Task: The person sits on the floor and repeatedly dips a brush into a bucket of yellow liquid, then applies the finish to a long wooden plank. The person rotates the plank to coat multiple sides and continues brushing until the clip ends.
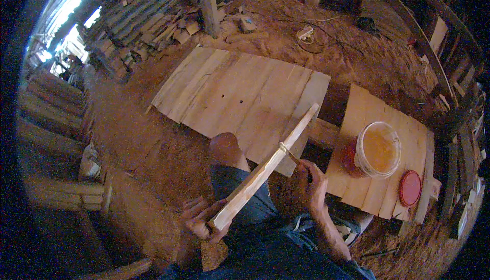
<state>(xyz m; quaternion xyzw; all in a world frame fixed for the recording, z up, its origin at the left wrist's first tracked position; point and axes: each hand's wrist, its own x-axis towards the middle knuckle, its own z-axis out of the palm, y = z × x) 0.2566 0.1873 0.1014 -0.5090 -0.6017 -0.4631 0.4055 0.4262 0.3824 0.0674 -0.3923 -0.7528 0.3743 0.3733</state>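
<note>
A long wooden strip [265,170] slants up and to the right across my lap, its upper face pale and wet-looking along part of its length. My left hand [204,220] is closed around the strip's near end. My right hand [311,183] grips a thin-handled brush [291,153], whose pale tip touches the strip beyond its middle. The bristles are too small to make out clearly. To the right of that hand stands an uncovered tub [378,150] of yellow-orange paste, and a round red lid [410,188] lies beside it.
A plank panel [229,83] lies ahead of my knee, with two small dark spots on it. Another plank panel [352,183] supports the tub and lid. Scrap wood [168,30] is piled at the far left, and wooden boards [61,193] stand at the left. Reddish dirt covers the ground.
</note>
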